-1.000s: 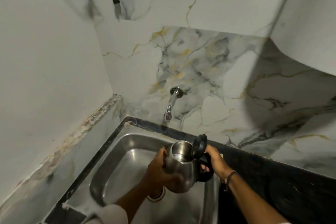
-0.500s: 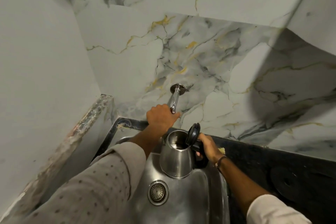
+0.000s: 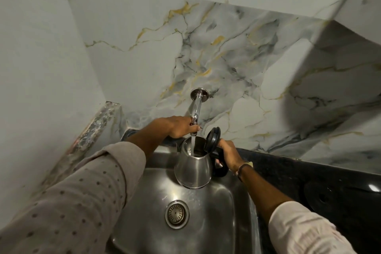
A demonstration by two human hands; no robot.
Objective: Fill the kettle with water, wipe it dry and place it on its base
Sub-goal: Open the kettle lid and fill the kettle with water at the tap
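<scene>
— While water [image 3: 192,144] runs, where's the grip?
— Right hand [image 3: 228,153] is closed round the black handle [image 3: 220,168] of the steel kettle [image 3: 193,168], holding it upright over the sink [image 3: 206,222], lid [image 3: 212,139] flipped open.
— And the left hand [image 3: 178,129]?
— Fingers wrapped on the tap [image 3: 195,112] at the far wall, stream falling straight into the kettle's mouth.
— Further out?
— Drain [image 3: 176,214] near, black tabletop [image 3: 299,173] on the right, with a round black base [image 3: 323,197].

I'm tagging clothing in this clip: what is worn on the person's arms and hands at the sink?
Left arm: a loose beige sleeve with small dark dots, pushed up the forearm. Right arm: a pale sleeve whose dots, if any, are unclear, and a thin band at the wrist. Both hands are bare: no gloves, no rings visible.
</scene>
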